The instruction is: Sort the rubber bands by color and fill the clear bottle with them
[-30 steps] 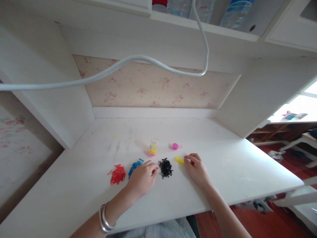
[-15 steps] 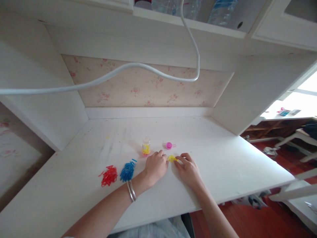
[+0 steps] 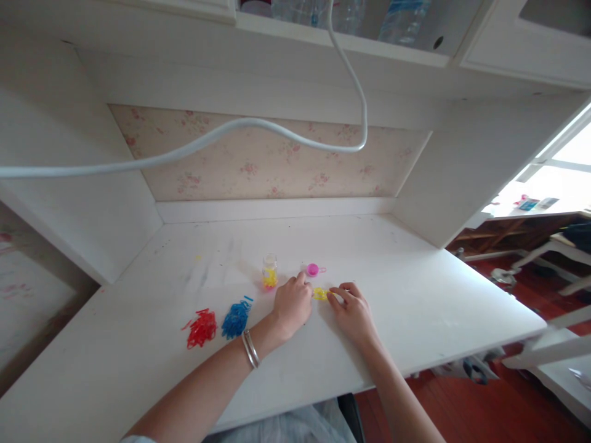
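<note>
A small heap of yellow rubber bands (image 3: 320,294) lies on the desk between my hands. My left hand (image 3: 293,306) is closed at the heap's left side, its curled fingertips hidden behind the knuckles. From the right, my right hand (image 3: 354,312) pinches the edge of the heap between thumb and fingers. Behind my left hand stands a small clear jar (image 3: 270,272) with yellow and some pink bands in it. A round pink lid (image 3: 313,270) with a loop rests just beyond the heap. Piles of blue rubber bands (image 3: 236,319) and red rubber bands (image 3: 202,328) lie to the left.
The white desk (image 3: 152,369) has side panels and a low back ledge. A white cable (image 3: 258,123) hangs across the upper view. Overhead, a shelf holds plastic bottles (image 3: 404,21). The desk's right edge drops to a red floor (image 3: 443,406).
The view has shifted slightly. My left hand has turned a little, with its raised knuckle nearer the pink lid. My right hand stays at the yellow bands.
</note>
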A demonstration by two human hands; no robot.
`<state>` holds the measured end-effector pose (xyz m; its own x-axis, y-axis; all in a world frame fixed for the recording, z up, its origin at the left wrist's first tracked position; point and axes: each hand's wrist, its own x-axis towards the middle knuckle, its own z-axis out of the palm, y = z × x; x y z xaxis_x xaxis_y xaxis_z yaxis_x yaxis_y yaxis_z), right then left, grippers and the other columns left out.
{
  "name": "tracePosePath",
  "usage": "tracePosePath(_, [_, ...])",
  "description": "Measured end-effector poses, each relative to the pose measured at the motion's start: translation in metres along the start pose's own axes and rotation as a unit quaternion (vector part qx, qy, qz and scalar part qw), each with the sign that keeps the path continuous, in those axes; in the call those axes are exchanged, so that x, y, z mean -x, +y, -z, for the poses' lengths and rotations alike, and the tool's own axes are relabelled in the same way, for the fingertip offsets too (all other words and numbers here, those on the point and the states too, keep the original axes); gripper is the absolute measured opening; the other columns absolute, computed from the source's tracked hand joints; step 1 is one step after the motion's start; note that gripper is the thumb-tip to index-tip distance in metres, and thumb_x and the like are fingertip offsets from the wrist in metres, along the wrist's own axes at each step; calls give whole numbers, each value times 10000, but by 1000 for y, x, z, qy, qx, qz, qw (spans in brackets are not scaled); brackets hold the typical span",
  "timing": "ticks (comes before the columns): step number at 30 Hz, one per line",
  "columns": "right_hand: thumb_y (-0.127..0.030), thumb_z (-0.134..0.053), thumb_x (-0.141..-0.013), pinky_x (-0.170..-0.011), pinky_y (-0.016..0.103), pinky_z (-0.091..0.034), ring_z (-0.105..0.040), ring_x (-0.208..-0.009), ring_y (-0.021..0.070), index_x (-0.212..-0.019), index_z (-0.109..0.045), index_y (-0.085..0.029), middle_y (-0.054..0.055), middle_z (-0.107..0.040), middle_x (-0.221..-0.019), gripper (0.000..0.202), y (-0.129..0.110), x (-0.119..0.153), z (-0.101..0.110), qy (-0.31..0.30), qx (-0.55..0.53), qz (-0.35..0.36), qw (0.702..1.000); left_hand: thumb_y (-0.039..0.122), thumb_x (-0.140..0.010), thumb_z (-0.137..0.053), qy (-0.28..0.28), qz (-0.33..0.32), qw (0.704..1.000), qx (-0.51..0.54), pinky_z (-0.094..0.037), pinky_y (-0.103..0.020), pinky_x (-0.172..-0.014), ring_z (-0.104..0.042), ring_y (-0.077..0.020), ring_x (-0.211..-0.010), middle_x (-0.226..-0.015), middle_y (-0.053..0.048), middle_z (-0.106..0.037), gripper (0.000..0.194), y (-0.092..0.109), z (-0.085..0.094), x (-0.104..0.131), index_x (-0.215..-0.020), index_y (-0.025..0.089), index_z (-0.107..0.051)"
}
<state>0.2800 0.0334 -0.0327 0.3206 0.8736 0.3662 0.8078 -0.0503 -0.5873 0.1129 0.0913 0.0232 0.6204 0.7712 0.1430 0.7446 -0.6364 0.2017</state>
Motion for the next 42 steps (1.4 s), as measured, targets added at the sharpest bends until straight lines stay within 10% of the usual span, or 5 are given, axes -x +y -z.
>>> tracePosePath(10, [-381,-418,-834,-685,293,-463,-556,-622,134,-896,-734,-205,53,-608,-938,367,-3,0,8,7,-3,-38,999,305,-961,-362,87,-11,993,79,-461,-239,-736,-601,-133,-830,-945,-34,-574,289,-7,35,12,-937,221,-637])
tracePosePath(21, [-350,-429,-820,-744,309,-451,-586,-736,169,-835,-721,-224,46,-613,-955,318,-1,-1,5,-3,36,-53,998,335,-936,-413,214,36,971,98,-458,-236,-769,-600,-127,-797,-937,-12,-593,252,-82,101,36,-929,233,-643])
tracePosePath(42, [-466,-424,-839,-721,286,-442,-581,-702,151,-860,-738,-223,51,-624,-991,398,6,-3,3,-18,28,-58,998,309,-939,-399,146,28,985,88,-433,-234,-752,-595,-119,-791,-937,-1,-600,278,-91,100,19,-928,253,-672])
